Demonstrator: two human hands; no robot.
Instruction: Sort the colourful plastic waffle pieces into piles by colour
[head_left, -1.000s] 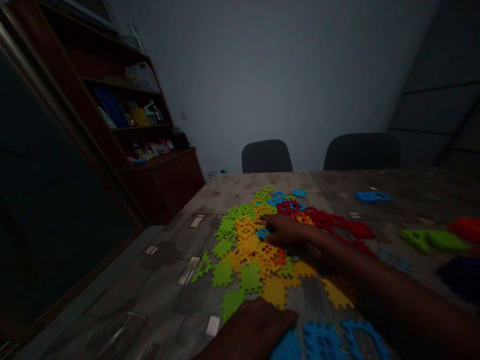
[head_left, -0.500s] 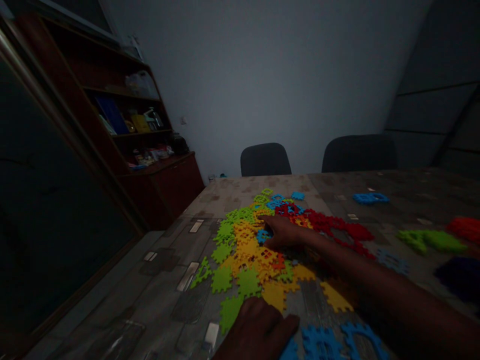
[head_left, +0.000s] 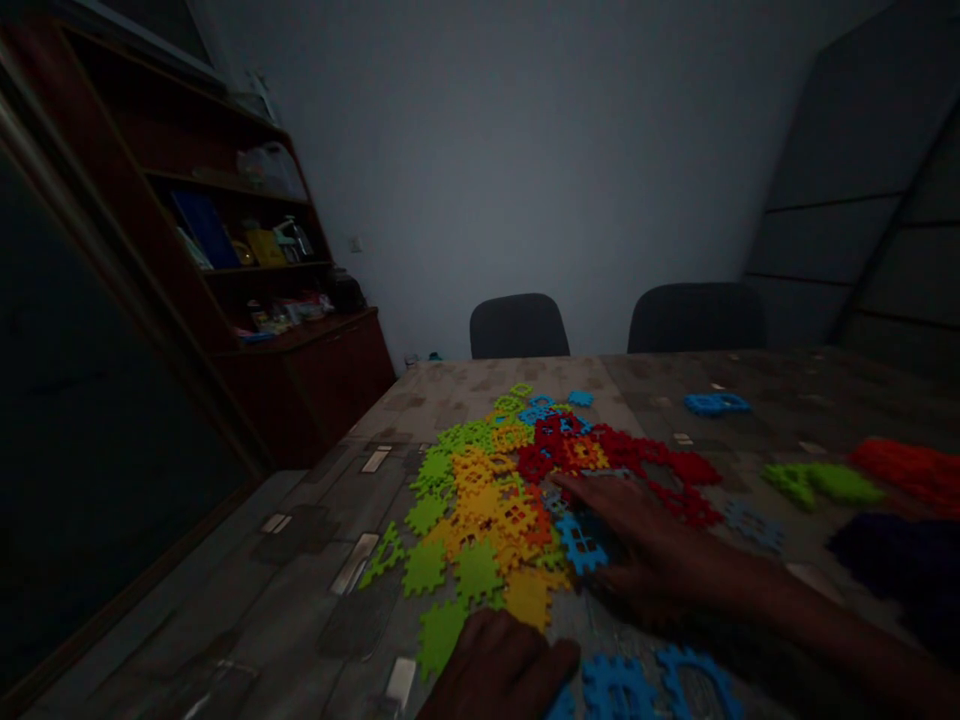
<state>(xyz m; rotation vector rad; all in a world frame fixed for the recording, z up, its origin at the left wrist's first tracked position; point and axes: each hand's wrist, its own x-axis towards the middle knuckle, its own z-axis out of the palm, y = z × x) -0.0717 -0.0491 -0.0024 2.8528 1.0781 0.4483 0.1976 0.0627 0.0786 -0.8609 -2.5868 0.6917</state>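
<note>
The right hand [head_left: 651, 545] holds a blue piece [head_left: 577, 547] between thumb and fingers, just right of the yellow pieces [head_left: 487, 503]. The left hand [head_left: 501, 665] lies nearer; its grip I cannot tell.

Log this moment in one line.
Right hand: at blue piece, hold unclear | Left hand: beside green piece | Nearby: yellow pieces, red pieces | Surface: table
</note>
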